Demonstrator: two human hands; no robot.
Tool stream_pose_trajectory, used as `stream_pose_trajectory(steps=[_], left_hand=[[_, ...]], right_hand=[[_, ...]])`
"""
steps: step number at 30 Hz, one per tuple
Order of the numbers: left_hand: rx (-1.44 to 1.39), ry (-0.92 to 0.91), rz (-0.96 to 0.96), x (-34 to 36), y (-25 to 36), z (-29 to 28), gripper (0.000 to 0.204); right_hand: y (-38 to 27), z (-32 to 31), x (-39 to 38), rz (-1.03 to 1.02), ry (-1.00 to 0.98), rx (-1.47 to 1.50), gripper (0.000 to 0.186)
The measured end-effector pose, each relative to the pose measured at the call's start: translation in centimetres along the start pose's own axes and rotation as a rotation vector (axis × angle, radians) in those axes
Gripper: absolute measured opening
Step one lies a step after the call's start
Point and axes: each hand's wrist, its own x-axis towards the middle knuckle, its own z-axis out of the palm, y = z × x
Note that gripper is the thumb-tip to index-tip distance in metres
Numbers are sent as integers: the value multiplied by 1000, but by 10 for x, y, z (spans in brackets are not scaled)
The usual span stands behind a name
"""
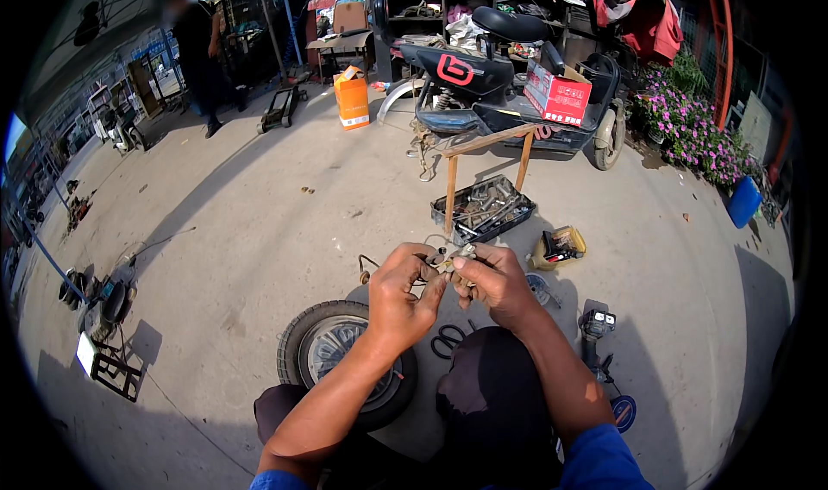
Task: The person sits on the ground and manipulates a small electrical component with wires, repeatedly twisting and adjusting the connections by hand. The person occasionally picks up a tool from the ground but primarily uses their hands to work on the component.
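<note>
Folding stand: out on the far left sits a dark stand [116, 376] with a bright white panel.
Bystander: a person in dark clothes [197, 59] is on their feet further back.
Wheel: lying flat by the knees, a tyred wheel [332, 348], partly under the left forearm.
Orange box: upright on the ground beyond, the orange box [352, 100].
Left hand: here's the left hand [398, 293], fingers curled in, thumb and fingertips drawn nearly together at the small part.
Small part: pale and metallic-looking, this small part [467, 252] is up between both hands, above the ground; fingers cover much of it, so its exact shape is hard to call.
Tool crate: just beyond, a black crate [505, 227] full of metal tools.
Right hand: the right hand [500, 285] pinches that part, thumb against bent fingers, barely any gap.
Yellow tub: beside the crate, a yellow tub [580, 244].
Power tool: standing right of the knee, a cordless tool [593, 333].
</note>
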Motion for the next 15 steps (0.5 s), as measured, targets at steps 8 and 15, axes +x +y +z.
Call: stream_pose_trajectory(steps=[8,15], left_hand=[[-79,-33,17,-3,3,5,14],[-168,-85,26,2,-1,-1,17]], right_hand=[[5,-5,2,67,-63,153,32],[5,-1,2,-24,-4,126,30]])
